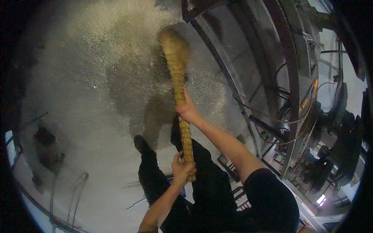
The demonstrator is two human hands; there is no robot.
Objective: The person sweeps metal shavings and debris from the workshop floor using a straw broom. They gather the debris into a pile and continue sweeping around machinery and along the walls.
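A long yellow straw broom (178, 79), its handle bound with dark bands, runs from near my body out over the floor. Low on the handle, close to its end, my left hand (182, 170) is closed around it. Further up, my right hand (188, 110) grips the same handle, the thumb lying along it. The broom's wider far end is smeared by motion, so whether it touches the floor is hard to make out.
Pale dust and grit lie over the grey floor (101, 77) ahead. A dark metal frame (220, 56) rises along the right, with loose cables (285, 121) hanging from it. My feet stand below the broom; thin rods (138, 203) show beside my left leg.
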